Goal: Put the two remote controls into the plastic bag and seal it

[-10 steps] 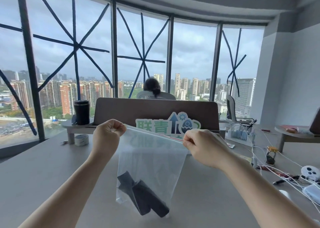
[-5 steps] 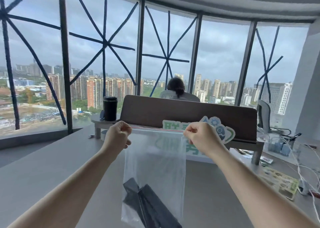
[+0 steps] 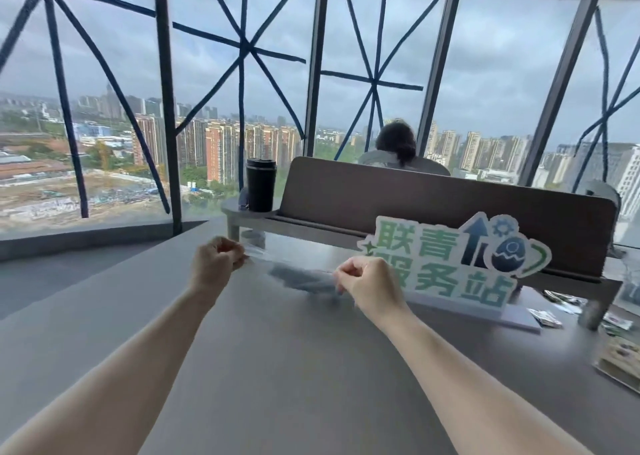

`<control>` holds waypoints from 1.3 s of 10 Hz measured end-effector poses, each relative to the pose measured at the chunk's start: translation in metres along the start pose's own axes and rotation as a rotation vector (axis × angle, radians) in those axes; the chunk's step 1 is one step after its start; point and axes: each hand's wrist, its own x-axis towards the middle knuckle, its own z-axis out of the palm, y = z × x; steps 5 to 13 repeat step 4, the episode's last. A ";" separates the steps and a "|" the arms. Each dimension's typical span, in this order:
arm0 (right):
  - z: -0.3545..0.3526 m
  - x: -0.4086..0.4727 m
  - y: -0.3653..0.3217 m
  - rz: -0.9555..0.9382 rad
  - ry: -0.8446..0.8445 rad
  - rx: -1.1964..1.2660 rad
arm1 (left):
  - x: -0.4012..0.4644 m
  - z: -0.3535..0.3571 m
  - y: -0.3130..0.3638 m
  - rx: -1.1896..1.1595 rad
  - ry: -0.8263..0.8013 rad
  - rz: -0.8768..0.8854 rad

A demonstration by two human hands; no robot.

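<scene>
Both hands out over grey desk point(image 3: 277, 368). Left hand point(image 3: 213, 267) fisted, pinching left end of clear plastic bag point(image 3: 277, 259). Right hand point(image 3: 369, 286) fisted, pinching bag's right end. Bag stretched between hands, blurred, seen nearly edge-on. Dark blurred smear point(image 3: 301, 280) inside bag, near right hand: likely remote controls, cannot tell for sure. Green-and-white sign point(image 3: 446, 260) just right of right hand. Black tumbler point(image 3: 260, 184) far on raised shelf point(image 3: 311, 228). Seated person point(image 3: 398, 146) beyond brown divider point(image 3: 433, 205).

Grey table point(image 3: 104, 316); black cup point(image 3: 260, 184); green-and-blue sign point(image 3: 450, 257); brown divider point(image 3: 415, 198).
</scene>
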 end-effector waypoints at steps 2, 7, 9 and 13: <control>0.030 -0.056 0.020 0.118 -0.307 0.075 | -0.049 -0.038 -0.067 0.071 0.007 -0.123; -0.011 -0.101 0.028 0.152 -0.240 0.256 | -0.119 -0.065 -0.072 0.110 0.067 -0.107; -0.011 -0.101 0.028 0.152 -0.240 0.256 | -0.119 -0.065 -0.072 0.110 0.067 -0.107; -0.011 -0.101 0.028 0.152 -0.240 0.256 | -0.119 -0.065 -0.072 0.110 0.067 -0.107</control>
